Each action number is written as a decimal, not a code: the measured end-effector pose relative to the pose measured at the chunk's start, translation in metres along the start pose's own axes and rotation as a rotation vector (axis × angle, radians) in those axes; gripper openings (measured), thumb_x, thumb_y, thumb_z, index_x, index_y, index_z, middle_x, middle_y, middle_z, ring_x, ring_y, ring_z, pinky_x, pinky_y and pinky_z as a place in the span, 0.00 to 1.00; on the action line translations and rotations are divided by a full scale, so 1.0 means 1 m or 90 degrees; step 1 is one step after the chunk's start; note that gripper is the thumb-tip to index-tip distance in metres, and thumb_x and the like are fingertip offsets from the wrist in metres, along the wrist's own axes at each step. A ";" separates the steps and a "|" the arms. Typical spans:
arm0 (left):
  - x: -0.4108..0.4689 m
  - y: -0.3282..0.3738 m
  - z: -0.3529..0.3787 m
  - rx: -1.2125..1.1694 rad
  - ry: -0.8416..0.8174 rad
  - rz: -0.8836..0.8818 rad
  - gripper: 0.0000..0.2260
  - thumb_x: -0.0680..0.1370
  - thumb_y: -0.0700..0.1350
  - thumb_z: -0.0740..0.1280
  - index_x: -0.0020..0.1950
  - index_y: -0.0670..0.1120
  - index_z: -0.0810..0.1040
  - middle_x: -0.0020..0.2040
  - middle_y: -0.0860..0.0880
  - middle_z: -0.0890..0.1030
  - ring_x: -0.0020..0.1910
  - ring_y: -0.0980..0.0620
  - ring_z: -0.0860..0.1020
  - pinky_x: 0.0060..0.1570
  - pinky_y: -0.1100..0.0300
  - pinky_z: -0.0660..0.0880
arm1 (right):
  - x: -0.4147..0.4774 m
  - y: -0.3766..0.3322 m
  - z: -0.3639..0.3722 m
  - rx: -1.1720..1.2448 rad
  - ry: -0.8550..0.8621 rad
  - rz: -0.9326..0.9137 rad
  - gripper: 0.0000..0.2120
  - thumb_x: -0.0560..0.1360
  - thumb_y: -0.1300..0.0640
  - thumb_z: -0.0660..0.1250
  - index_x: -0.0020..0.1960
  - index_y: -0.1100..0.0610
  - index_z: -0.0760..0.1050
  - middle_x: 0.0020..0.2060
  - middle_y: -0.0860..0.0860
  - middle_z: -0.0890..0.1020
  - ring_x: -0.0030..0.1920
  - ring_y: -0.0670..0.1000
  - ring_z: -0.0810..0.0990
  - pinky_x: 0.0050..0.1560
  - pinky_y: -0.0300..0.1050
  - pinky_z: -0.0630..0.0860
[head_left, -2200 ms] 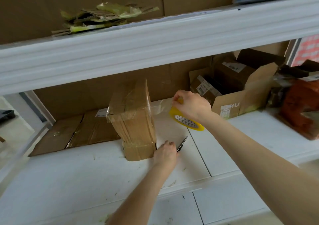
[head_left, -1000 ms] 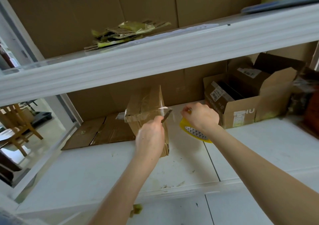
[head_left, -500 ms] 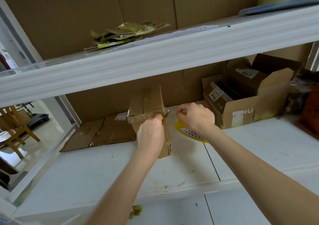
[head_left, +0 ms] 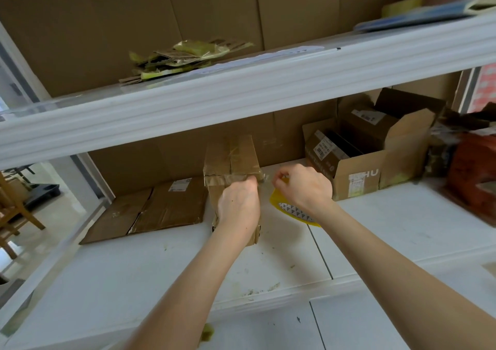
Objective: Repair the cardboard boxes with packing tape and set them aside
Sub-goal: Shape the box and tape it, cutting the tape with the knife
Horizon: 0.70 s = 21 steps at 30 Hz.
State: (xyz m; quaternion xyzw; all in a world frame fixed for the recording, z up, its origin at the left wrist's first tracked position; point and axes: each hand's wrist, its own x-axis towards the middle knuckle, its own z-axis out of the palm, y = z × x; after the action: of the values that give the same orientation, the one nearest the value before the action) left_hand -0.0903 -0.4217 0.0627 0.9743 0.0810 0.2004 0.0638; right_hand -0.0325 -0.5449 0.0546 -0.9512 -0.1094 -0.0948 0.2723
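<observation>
Head view: the box (head_left: 230, 161) stands upright on the lower shelf (head_left: 134, 269), in front of the backing cardboard, with flattened cardboard (head_left: 150, 210) just beside it on the left.

Left hand (head_left: 237, 207) is fisted against the box's top front corner. The blade it raised a second ago is now buried in the fist; it probably still grips it.

Right hand (head_left: 303, 185) has its fingers curled round the yellow tape roll (head_left: 290, 212), held low just right of the box.

Change: the long strand that ran from box to roll is down to a short stub (head_left: 265, 177) between the hands, and the roll has closed in. Can't tell if the cut is through.

Judgement: the band round the top is on — next, sever it, press the tail flat, then set the box aside.
</observation>
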 end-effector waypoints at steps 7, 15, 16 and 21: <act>-0.012 -0.013 0.002 -0.009 0.004 -0.004 0.14 0.80 0.37 0.61 0.64 0.48 0.72 0.43 0.48 0.79 0.41 0.49 0.78 0.40 0.56 0.79 | 0.001 0.001 0.000 -0.049 0.022 0.033 0.11 0.79 0.46 0.57 0.53 0.43 0.78 0.44 0.50 0.80 0.44 0.57 0.77 0.41 0.45 0.72; -0.012 -0.022 0.013 0.021 0.002 -0.011 0.10 0.79 0.36 0.61 0.59 0.44 0.75 0.36 0.50 0.72 0.35 0.51 0.70 0.32 0.59 0.66 | -0.007 -0.006 0.013 -0.006 -0.027 -0.012 0.10 0.78 0.44 0.59 0.49 0.43 0.78 0.42 0.47 0.81 0.43 0.54 0.79 0.41 0.44 0.75; -0.013 -0.026 0.016 0.021 0.007 -0.016 0.09 0.79 0.36 0.61 0.58 0.44 0.74 0.35 0.52 0.70 0.34 0.51 0.70 0.31 0.59 0.66 | -0.006 -0.004 0.013 0.016 -0.032 -0.013 0.09 0.78 0.44 0.59 0.48 0.42 0.78 0.41 0.46 0.80 0.43 0.53 0.79 0.41 0.44 0.75; -0.023 -0.038 0.032 -0.004 -0.005 0.004 0.09 0.79 0.37 0.60 0.58 0.45 0.72 0.38 0.49 0.77 0.35 0.49 0.77 0.30 0.57 0.70 | 0.000 0.015 0.017 0.081 -0.005 0.038 0.09 0.76 0.43 0.60 0.50 0.40 0.78 0.44 0.47 0.80 0.43 0.53 0.78 0.40 0.44 0.74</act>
State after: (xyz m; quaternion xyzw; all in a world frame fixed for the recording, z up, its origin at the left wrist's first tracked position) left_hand -0.1031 -0.3911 0.0191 0.9751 0.0768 0.1973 0.0664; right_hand -0.0265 -0.5483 0.0329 -0.9352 -0.0877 -0.0760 0.3346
